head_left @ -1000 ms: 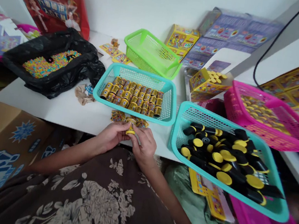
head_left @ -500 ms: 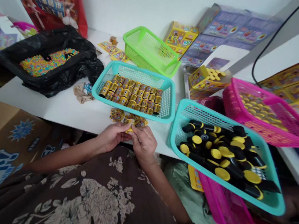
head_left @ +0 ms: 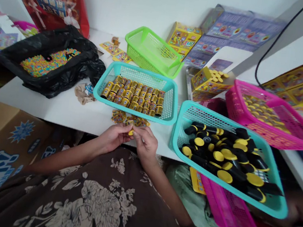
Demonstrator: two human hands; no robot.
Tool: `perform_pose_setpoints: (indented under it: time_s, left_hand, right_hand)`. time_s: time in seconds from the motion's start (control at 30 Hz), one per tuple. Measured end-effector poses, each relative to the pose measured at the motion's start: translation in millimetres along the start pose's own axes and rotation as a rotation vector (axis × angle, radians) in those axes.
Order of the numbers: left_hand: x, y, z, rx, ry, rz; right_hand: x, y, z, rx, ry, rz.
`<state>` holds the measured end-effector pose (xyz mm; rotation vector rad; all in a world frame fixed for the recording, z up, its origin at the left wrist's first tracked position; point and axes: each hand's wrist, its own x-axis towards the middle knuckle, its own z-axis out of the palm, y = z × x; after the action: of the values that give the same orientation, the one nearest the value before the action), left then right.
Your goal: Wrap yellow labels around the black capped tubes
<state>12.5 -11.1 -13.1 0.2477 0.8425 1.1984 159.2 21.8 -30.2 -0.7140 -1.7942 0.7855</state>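
Observation:
At the table's near edge, my left hand (head_left: 115, 137) and my right hand (head_left: 146, 144) meet with closed fingertips on a small yellow piece (head_left: 131, 132). Fingers cover most of it, so its exact kind does not show. Printed yellow wrappers (head_left: 138, 122) lie in a small pile just beyond my fingertips. Behind them stands a turquoise basket (head_left: 100, 102) with rows of small gold-labelled cylinders (head_left: 135, 95) on their sides. To my right, another turquoise basket (head_left: 177, 132) holds black tubes with yellow caps (head_left: 218, 156) in a jumble.
A black plastic-lined container (head_left: 89, 53) of colourful pellets stands left, near a crumpled cloth (head_left: 83, 94). A green basket (head_left: 137, 51) sits behind. Pink baskets (head_left: 275, 136) and yellow boxes (head_left: 183, 35) are on the right. A cardboard box (head_left: 23, 140) stands low left.
My fingers have shifted slightly around the yellow piece, and more of its yellow surface shows. Another person's hand at the lower right has left the view.

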Motion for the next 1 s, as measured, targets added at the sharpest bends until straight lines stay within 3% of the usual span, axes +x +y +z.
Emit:
perform_pose_setpoints:
  time_s: [0.13, 0.3, 0.4, 0.5, 0.6, 0.7, 0.8, 0.9, 1.0]
  left_hand:
    - [-1, -3, 2.0, 0.014, 0.011, -0.012]
    - [-2, 2, 2.3, 0.046, -0.017, 0.011]
    - [-3, 4, 1.1, 0.084, -0.004, 0.032]
    - [-4, 5, 0.3, 0.116, 0.024, 0.025]
    - [-6, 9, 2.6, 0.283, 0.014, 0.035]
    - [-10, 21, 7.6, 0.590, 0.016, 0.203]
    - [-13, 34, 12.8, 0.867, -0.107, 0.353]
    - [-15, 39, 17.9, 1.042, -0.202, 0.371]
    - [-10, 45, 25.7, 1.095, -0.144, 0.442]
  right_hand:
    - [-3, 1, 2, 0.022, 0.040, 0.045]
    - [-6, 9, 6, 0.196, 0.085, 0.268]
    - [-6, 9, 5, 0.294, 0.029, 0.338]
    - [-5, 3, 2, 0.253, -0.063, 0.300]
    - [-4, -1, -2, 0.250, -0.053, 0.327]
    - [-3, -2, -4, 0.390, -0.017, 0.454]
    - [-1, -1, -6, 0.564, 0.003, 0.564]
    - [2, -2, -7, 0.662, 0.036, 0.604]
    - [4, -4, -7, 0.680, 0.065, 0.575]
